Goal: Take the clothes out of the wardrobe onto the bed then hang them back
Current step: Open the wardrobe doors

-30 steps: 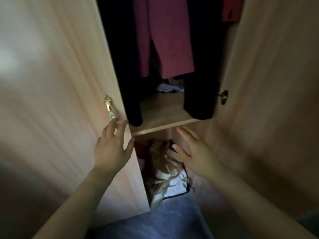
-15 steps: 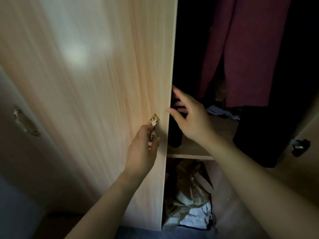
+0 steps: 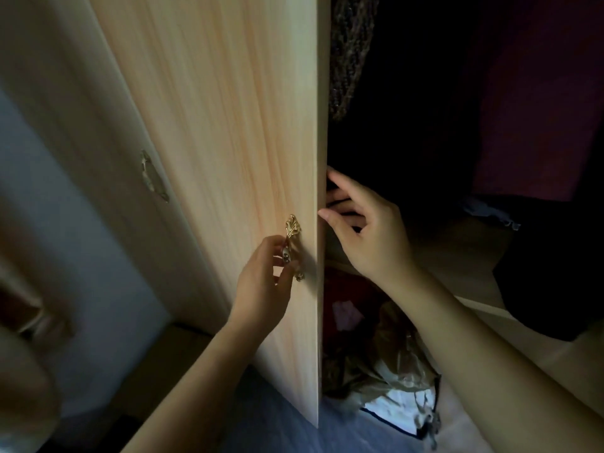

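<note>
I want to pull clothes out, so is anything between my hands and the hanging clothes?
The wardrobe door stands between your left hand, gripping its gold handle, and the hanging clothes. Your right hand is past the door's edge; nothing visible separates it from them.

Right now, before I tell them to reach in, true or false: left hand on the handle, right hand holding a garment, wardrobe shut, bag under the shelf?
The left hand grips the gold handle on the door: true.
The right hand holds a garment: false; it holds nothing, fingers at the door's edge.
The wardrobe is shut: false; the door stands open, a maroon garment hanging inside.
A crumpled bag lies under the shelf: true.
</note>
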### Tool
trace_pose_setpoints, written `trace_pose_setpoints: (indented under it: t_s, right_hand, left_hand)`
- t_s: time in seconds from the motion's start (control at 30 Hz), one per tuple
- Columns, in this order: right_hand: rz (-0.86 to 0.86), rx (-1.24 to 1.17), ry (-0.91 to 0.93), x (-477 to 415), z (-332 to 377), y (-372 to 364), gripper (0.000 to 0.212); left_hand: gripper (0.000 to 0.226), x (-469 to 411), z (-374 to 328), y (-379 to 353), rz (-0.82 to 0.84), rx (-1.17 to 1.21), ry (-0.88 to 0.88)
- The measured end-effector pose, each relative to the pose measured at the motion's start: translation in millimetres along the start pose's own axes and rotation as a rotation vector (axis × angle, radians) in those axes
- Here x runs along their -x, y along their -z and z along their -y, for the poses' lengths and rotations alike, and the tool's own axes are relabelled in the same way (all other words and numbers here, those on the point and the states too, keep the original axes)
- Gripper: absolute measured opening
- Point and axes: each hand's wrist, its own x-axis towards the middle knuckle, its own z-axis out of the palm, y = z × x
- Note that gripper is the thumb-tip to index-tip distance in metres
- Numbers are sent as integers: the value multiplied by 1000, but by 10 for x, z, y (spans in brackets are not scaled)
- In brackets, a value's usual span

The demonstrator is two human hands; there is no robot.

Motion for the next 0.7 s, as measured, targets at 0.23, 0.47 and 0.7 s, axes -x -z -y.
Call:
trace_pose_setpoints:
  t_s: [0.23, 0.47, 0.7]
  right_hand:
    - [52, -54, 116, 176, 488, -288, 47]
    - [57, -82, 172, 405, 982, -884, 51]
    - [99, -108, 273, 407, 1487, -1570, 59]
  left_hand:
    - [35, 454, 189, 593, 0, -48, -20]
    - [35, 772, 570, 1272, 79, 3, -52]
    - [41, 977, 1090, 2034, 120, -92, -142]
